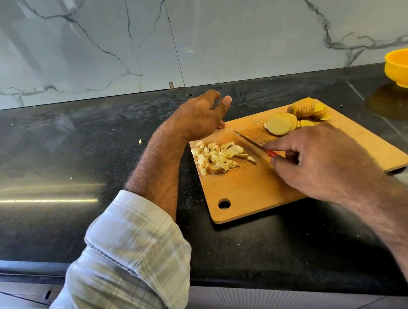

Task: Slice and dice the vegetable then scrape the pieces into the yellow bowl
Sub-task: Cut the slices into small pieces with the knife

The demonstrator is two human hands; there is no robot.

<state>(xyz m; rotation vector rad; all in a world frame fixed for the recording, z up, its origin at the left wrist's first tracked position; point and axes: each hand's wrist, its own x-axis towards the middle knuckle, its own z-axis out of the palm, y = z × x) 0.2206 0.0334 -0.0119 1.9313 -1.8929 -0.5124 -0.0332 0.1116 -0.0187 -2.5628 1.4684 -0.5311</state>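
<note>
Nearest me on the black countertop [96, 145], my right hand [325, 164] is wrapped around the red handle of the knife [254, 144], whose blade runs up toward ten o'clock across the wooden cutting board [252, 189]. Just off the blade at nine o'clock lies the diced pile [219, 157], gathered at the board's left edge. My left hand [199, 119] hovers at the board's far-left corner, about eleven o'clock from the dice, fingers loosely curled and holding nothing; whether a fingertip touches the board I cannot tell.

Farther back, at one o'clock from the knife tip, the round slices [292, 118] sit in an overlapping heap near the board's far edge, still uncut into cubes. They lie closer to my knife hand than to my free one, and the heap stretches roughly from nine to three o'clock.

Farthest off, at two o'clock and well apart from the board, the yellow bowl [406, 67] stands against the marbled wall [185, 30].

By my reckoning the dicing is part done: the next move likely means my left hand reaching across to the slices, away from the blade's path.
</note>
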